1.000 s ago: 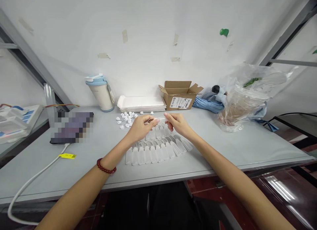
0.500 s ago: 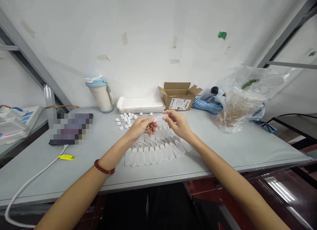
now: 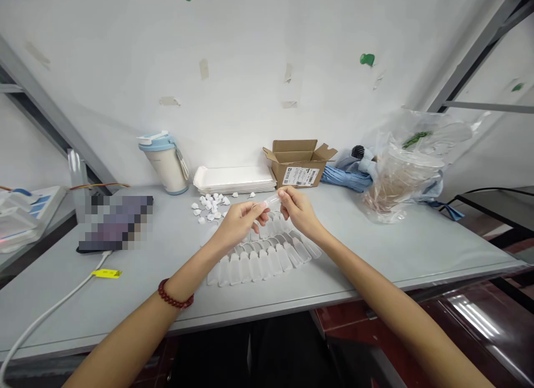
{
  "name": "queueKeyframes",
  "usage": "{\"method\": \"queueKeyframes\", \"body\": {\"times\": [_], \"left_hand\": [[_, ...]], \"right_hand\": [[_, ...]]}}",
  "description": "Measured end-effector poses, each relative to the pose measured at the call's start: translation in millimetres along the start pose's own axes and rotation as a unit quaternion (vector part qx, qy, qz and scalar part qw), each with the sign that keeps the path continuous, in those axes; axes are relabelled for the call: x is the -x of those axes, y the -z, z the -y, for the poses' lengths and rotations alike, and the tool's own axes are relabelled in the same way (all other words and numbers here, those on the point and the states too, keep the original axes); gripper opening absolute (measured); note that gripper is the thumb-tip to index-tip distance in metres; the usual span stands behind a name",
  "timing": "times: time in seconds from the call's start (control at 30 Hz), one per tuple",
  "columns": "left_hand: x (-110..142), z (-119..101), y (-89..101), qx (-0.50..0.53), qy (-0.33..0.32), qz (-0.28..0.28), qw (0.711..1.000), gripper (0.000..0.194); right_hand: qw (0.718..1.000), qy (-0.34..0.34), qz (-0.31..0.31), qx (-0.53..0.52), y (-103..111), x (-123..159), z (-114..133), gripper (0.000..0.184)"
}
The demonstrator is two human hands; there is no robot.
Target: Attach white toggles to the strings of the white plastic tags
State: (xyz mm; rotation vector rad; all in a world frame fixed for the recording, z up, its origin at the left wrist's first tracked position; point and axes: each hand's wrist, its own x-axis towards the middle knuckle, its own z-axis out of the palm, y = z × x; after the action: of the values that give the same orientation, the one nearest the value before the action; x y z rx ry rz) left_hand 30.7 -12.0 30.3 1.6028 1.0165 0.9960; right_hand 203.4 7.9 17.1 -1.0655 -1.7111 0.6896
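Observation:
Between my two hands, above the table, is a small translucent plastic tube [image 3: 273, 200]. My left hand [image 3: 241, 218] is closed on its left end, thumb and forefinger pinched together; whatever lies under those fingertips is hidden. The right end is gripped by my right hand [image 3: 299, 209], its fingers curled in. Below my hands lie rows of similar translucent tubes [image 3: 262, 264], side by side, with thin curved loops at their tops. Small white plastic pieces [image 3: 211, 204], several of them, are scattered behind my left hand.
Along the wall stand a cream tumbler [image 3: 167, 166], a stack of white trays [image 3: 233, 179] and an open cardboard box [image 3: 298, 168]. At right are blue cloth [image 3: 348, 177] and a bagged container [image 3: 411, 179]. A blurred device [image 3: 117, 221] with a white cable [image 3: 54, 304] lies left.
The right hand's fingers have curled in more around the tube's end. The tube still spans both hands. The view has shifted slightly.

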Motion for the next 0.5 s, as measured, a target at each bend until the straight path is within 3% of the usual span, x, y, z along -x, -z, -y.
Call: {"method": "queueKeyframes", "body": {"times": [0.07,0.2,0.4,0.5], "left_hand": [[-2,-1,2.2,0.066,0.043,0.023,0.997,0.038],[-3,1,4.9,0.089,0.057,0.034,0.994,0.033],[-12,8,3.7,0.005,0.055,0.012,0.998,0.028],[-31,19,11.3,-0.061,0.081,-0.022,0.995,0.026]], "right_hand": [[1.0,0.007,0.009,-0.001,1,0,1,0.039],[0.999,0.007,0.029,0.035,1,0,2,0.04],[0.997,-0.052,0.055,0.002,0,-12,-18,0.041],[0.992,-0.116,-0.035,-0.02,16,-27,-42,0.039]]}}
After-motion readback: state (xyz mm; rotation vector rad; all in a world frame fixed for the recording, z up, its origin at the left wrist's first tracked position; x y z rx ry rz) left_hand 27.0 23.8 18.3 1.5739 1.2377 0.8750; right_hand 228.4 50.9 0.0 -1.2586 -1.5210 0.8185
